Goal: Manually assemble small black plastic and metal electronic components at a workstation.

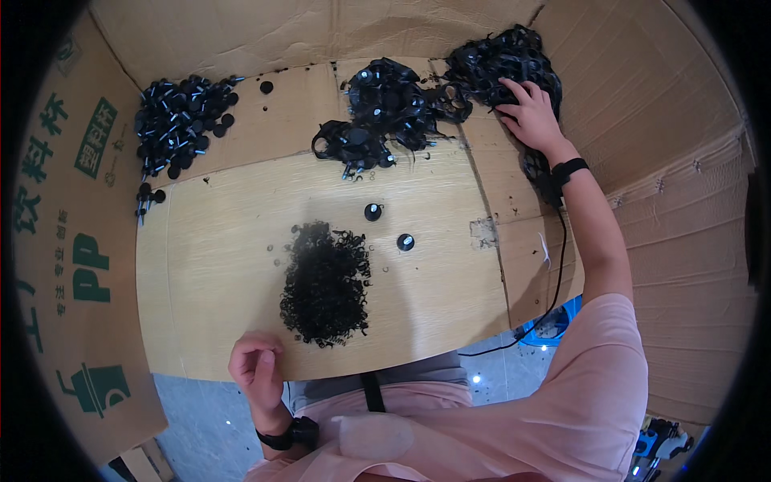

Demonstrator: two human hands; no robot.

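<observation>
Black tangle (490,60): glossy, curly strips, far and right of the ring pile (325,289). Right hand (530,116): fingers partly spread on it, can't tell if gripping. Left hand (257,365): fingers loosely curled, near-left of ring pile, contents unclear. Pale wood-grain worktop (225,265) under ring pile; cardboard walls (666,88) around.

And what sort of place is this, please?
Probably a workstation for small parts: a pale wood-grain tabletop, brown cardboard walls on three sides, and a heap of tiny black curled pieces.
</observation>
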